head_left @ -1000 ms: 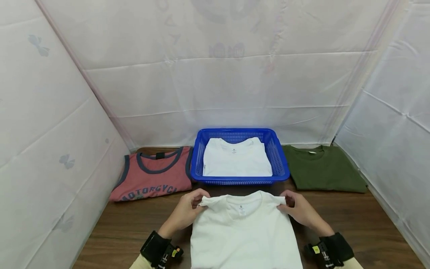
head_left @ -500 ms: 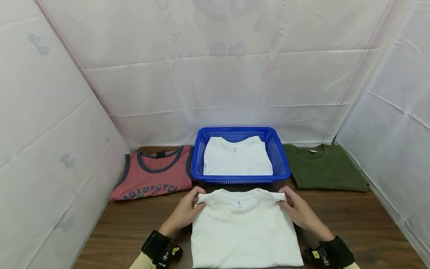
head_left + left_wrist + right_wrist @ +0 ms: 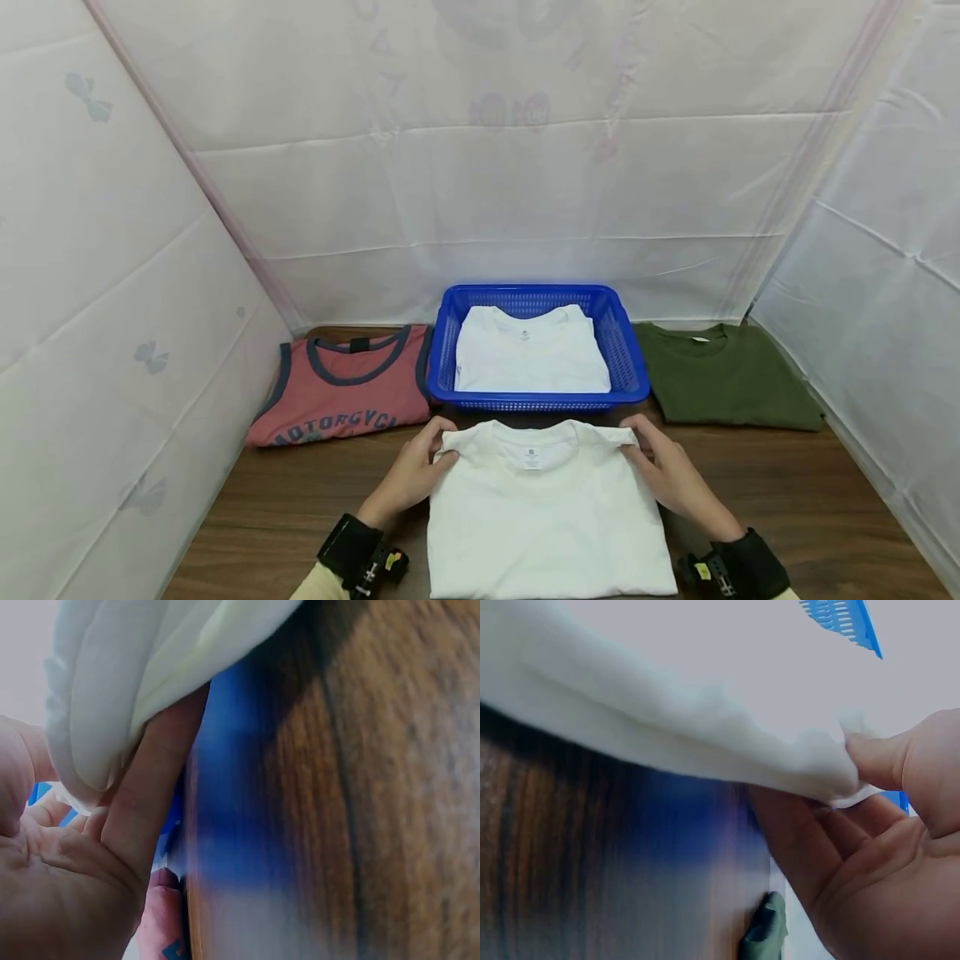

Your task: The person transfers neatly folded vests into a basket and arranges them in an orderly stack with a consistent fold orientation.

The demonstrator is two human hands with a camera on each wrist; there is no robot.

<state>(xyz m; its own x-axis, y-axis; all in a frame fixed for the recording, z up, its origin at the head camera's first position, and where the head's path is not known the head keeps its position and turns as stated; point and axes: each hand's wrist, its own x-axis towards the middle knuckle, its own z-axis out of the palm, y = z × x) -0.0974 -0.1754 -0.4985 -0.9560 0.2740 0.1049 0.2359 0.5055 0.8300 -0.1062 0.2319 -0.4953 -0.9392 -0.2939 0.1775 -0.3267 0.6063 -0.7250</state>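
Observation:
A folded white T-shirt [image 3: 547,525] with a neck label lies in front of me in the head view, collar facing away. At its left shoulder corner, my left hand [image 3: 411,473] pinches the cloth between thumb and fingers. My right hand [image 3: 670,475] pinches the opposite shoulder corner the same way. In the left wrist view, the thumb lies over the layered cloth [image 3: 150,682] and the fingers reach beneath it. The right wrist view shows the folded edge [image 3: 705,742] between thumb and fingers, above the wooden surface.
Just beyond the shirt stands a blue plastic basket [image 3: 536,402] holding another folded white T-shirt [image 3: 532,358]. A red shirt with dark trim [image 3: 352,392] lies left of it, a folded green T-shirt [image 3: 727,379] right of it. White sheeting [image 3: 487,192] walls in the wooden table [image 3: 247,517].
The white T-shirt's collar has shifted slightly away from me and its near edge has come into view. Both hands keep their pinch on the corners, nearly still over the last half second.

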